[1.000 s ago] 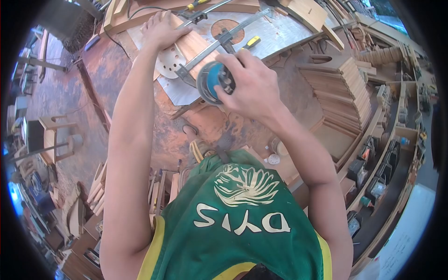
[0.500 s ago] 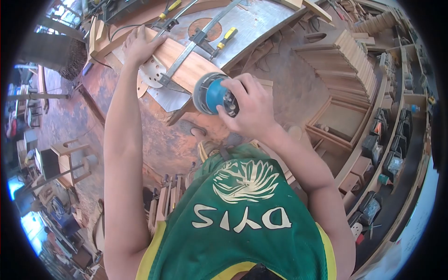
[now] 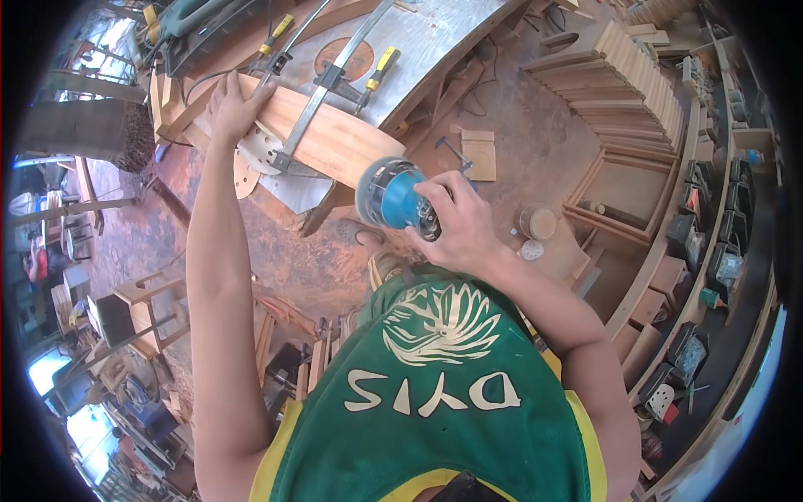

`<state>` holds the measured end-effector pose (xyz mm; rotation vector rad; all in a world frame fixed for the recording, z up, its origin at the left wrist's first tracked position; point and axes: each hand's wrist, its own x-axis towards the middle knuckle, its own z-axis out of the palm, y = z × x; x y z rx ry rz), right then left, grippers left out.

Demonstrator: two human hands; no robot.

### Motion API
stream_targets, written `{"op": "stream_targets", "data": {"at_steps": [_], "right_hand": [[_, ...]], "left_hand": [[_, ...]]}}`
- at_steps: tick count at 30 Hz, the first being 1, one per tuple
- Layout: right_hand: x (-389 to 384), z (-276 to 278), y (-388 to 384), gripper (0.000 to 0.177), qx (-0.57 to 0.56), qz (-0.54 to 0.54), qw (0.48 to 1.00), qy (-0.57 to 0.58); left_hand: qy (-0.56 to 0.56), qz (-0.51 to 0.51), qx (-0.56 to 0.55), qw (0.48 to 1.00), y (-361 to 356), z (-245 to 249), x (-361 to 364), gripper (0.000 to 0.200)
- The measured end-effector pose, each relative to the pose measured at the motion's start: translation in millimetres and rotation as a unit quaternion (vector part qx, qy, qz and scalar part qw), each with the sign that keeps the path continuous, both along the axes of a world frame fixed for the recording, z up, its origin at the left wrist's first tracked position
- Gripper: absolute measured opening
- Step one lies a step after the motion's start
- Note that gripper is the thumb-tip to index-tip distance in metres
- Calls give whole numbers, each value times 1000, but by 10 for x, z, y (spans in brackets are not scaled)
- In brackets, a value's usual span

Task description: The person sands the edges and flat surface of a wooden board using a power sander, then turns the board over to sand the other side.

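Note:
My right hand (image 3: 462, 219) is closed around a blue random orbital sander (image 3: 400, 197), its round pad against the near end of a curved wooden board (image 3: 343, 142). At the board's far left end, my left hand (image 3: 237, 107) grips the edge, thumb lying on top. A bar clamp (image 3: 324, 94) with a yellow-and-black handle (image 3: 382, 69) crosses the board. Behind it, a second clamp (image 3: 284, 55) reaches over near my left hand. Perforated sanding discs (image 3: 261, 151) lie on the metal-topped table (image 3: 410, 42), partly under the board.
Stacked wooden slats (image 3: 615, 92) and a wooden frame (image 3: 623, 192) stand to the right. Shelves with boxed tools (image 3: 719, 243) line the right side. A small clamp (image 3: 454, 157) lies near a wood piece (image 3: 478, 155). A wooden stool (image 3: 155, 305) stands at left.
The sander has moved slightly right and down, off much of the board's surface to its near end. My left hand stays on the board's far end. The view has shifted slightly.

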<state>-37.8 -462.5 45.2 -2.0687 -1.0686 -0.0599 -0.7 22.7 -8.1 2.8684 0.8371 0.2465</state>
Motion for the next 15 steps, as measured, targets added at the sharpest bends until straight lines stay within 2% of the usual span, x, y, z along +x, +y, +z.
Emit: {"op": "stream_targets", "data": {"at_steps": [4, 9, 12, 15], "right_hand": [[-48, 13, -39, 60, -33, 13, 999, 11], [19, 315, 94, 54, -91, 39, 995, 28], [136, 462, 249, 55, -93, 62, 994, 3], [265, 645, 458, 52, -151, 73, 986, -10]], "left_hand": [[-4, 0, -1, 1000, -40, 32, -33, 116], [-2, 10, -3, 1000, -71, 49, -21, 116], [-11, 8, -10, 1000, -86, 54, -31, 116], [-12, 13, -9, 1000, -100, 58, -26, 117]]}}
